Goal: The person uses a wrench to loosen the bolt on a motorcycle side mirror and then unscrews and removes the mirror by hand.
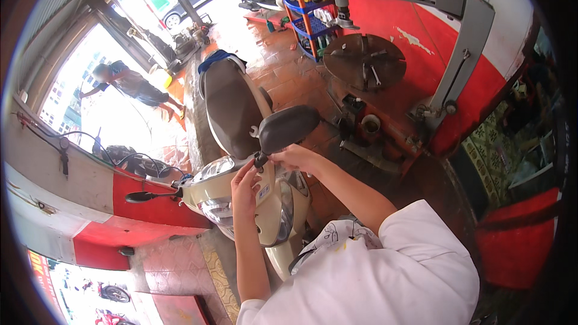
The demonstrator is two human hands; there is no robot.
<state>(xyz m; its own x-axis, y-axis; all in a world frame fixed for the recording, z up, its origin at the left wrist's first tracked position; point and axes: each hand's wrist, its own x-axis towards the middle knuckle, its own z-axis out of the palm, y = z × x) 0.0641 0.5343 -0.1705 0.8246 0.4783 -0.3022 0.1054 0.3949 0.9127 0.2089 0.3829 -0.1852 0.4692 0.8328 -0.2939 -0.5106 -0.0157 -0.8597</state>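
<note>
A cream scooter (pixel 277 210) with a brown seat (pixel 229 99) stands before me. Its right mirror (pixel 289 126) rises on a black stem above a black fitting (pixel 260 159). A silver open-ended wrench (pixel 255 132) shows its head beside the mirror, the rest partly hidden. My left hand (pixel 245 183) has its fingertips pinched on the black fitting from below left. My right hand (pixel 290 157) is closed just right of the same fitting, under the mirror; what exactly its fingers grip is hidden. The scooter's other mirror (pixel 139 196) sticks out to the left.
A person (pixel 129 87) stands at the left opening. A grey tyre machine (pixel 454 66) with a round turntable (pixel 364 63) is at the right, a black-and-red unit (pixel 370 132) below. A shelf rack (pixel 304 24) stands behind; a red-and-white low wall (pixel 144 204) runs left.
</note>
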